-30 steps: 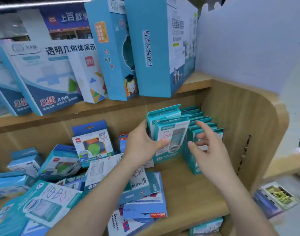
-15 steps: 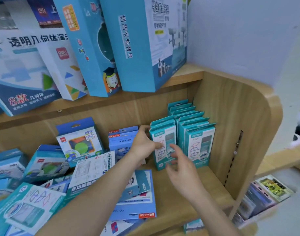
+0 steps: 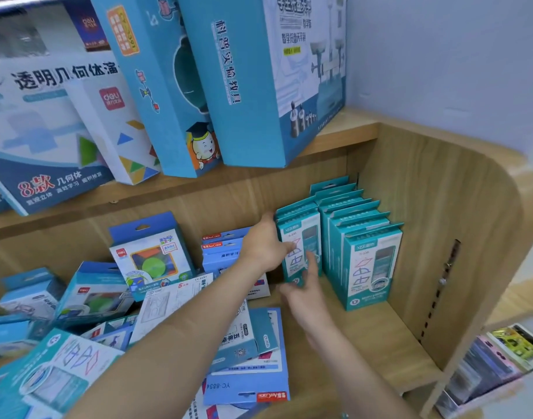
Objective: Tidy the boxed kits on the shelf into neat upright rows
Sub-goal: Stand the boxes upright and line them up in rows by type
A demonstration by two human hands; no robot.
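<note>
Head view: two teal rows point(image 3: 361, 237) stand upright far right; left hand point(image 3: 263, 247) steadies a kit point(image 3: 300, 252), right hand point(image 3: 304, 293) open, empty; left heap point(image 3: 87, 316) remains unsorted.

Upright rows at the shelf's right end, loose boxes to the left.

Two rows of upright kits point(image 3: 361, 261) stand against the shelf point(image 3: 389, 337) side wall; flat boxes point(image 3: 247, 358) lie toward the front edge, tumbled boxes point(image 3: 93, 297) at the left end.

Pale blue wall point(image 3: 440, 55) behind — colourful packets point(image 3: 513, 343) low right, past wooden side panel point(image 3: 440, 237).
</note>
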